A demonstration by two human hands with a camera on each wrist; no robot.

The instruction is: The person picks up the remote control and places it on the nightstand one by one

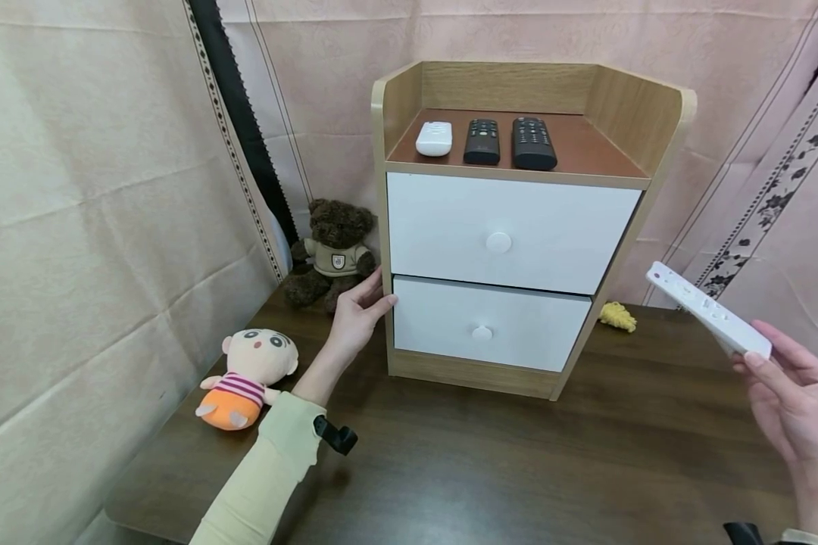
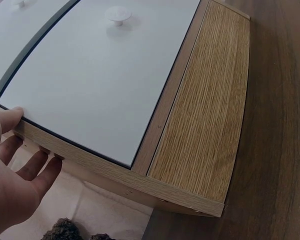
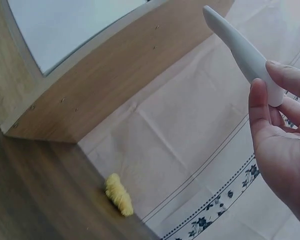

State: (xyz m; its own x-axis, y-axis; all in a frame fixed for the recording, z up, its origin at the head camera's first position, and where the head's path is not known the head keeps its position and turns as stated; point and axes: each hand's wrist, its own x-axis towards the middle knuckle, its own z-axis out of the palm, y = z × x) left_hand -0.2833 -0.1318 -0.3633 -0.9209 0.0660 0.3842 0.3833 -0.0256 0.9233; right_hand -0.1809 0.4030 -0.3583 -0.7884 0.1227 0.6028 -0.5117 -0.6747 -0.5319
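Note:
My right hand [image 1: 784,390] pinches one end of a white remote control [image 1: 709,306], held up to the right of a small wooden cabinet. The remote slants up to the left, buttons facing up; in the right wrist view its smooth curved underside [image 3: 242,50] shows. My left hand [image 1: 357,318] touches the left side panel of the cabinet [image 1: 473,371]. In the left wrist view the thumb lies at the panel's front edge [image 2: 85,150] and the other fingertips rest along its outer side. Both white drawers, the upper [image 1: 443,212] and the lower [image 1: 443,310], are closed.
On the cabinet's brown top stand a small white remote [image 1: 434,139] and two black remotes, one [image 1: 482,142] beside the other [image 1: 533,144]. A teddy bear [image 1: 337,238] and a striped doll [image 1: 245,378] are at left. Yellow fuzzy yarn [image 1: 616,317] lies right of the cabinet.

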